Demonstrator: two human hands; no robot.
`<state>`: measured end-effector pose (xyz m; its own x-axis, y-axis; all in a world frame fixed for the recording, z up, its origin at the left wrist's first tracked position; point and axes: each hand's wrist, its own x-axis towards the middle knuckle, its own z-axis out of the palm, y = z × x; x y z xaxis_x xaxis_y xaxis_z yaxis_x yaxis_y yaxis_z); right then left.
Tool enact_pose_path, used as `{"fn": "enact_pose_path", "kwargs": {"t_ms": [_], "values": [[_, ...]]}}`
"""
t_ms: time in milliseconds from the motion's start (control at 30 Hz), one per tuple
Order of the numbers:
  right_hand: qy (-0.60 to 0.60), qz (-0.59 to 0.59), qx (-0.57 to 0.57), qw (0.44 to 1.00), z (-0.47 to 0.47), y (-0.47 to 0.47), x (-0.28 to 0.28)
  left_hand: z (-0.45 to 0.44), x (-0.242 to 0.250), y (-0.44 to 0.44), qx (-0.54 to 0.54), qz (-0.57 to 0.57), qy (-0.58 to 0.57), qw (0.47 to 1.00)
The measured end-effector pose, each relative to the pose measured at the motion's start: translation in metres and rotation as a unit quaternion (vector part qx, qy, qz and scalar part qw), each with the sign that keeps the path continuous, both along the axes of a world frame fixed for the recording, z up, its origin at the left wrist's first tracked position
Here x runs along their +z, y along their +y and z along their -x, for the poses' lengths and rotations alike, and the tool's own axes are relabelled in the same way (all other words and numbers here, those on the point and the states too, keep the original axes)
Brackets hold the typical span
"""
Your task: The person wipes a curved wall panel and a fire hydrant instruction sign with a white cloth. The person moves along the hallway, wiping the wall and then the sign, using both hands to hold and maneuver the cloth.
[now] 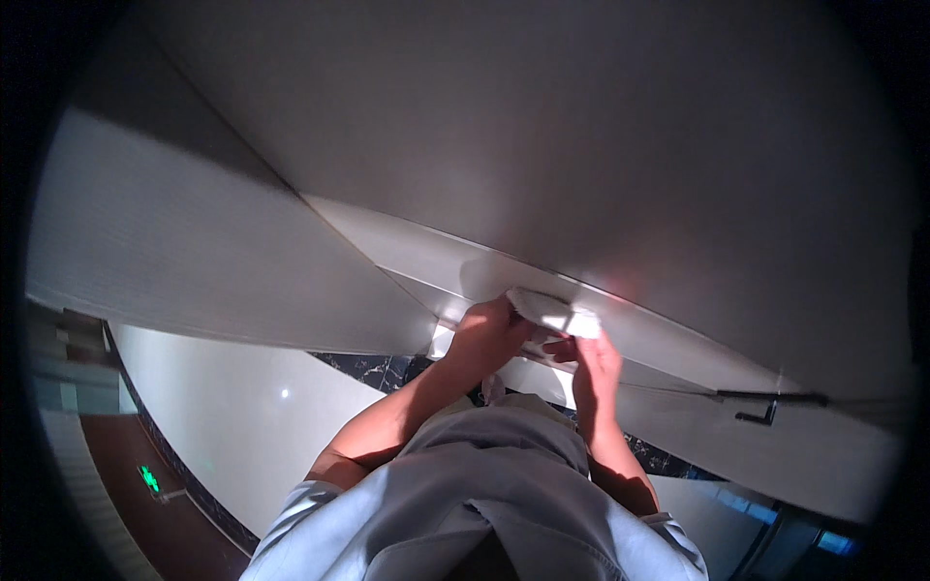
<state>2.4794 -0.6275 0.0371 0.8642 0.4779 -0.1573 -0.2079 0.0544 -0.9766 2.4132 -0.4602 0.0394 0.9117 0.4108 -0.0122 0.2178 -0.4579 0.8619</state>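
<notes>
Between my two hands is a white piece with a soft, fuzzy-looking edge, probably a folded cloth (543, 309). My left hand (490, 330) grips its left end, fingers partly hidden behind it. At its right end, my right hand (599, 356) pinches the brightly lit part, with some fingers curled underneath. The cloth is in front of a pale wall panel (407, 240), close to a thin ledge line (508, 256). Whether it touches the wall cannot be told.
A large grey wall surface (508, 131) rises ahead, with another panel (182, 240) at left. A black handle-like fitting (770, 398) projects at right. Behind are a glossy pale floor (254, 407), dark marbled edging (370, 369) and a lit green sign (149, 479).
</notes>
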Motion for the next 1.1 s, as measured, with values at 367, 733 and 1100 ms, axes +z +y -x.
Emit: {"fn": "enact_pose_path", "kwargs": {"t_ms": [367, 733, 1100], "values": [[-0.315, 0.046, -0.283, 0.904, -0.006, -0.020, 0.032, -0.018, 0.043, -0.026, 0.035, -0.165, -0.039, 0.985], [-0.137, 0.119, -0.278, 0.943, -0.013, -0.030, -0.097, -0.020, -0.075, -0.023, 0.027, -0.069, 0.076, 0.994], [-0.207, 0.019, -0.349, 0.914, -0.061, -0.154, -0.047, -0.063, -0.009, -0.146, -0.052, 0.243, 0.066, 0.966]]}}
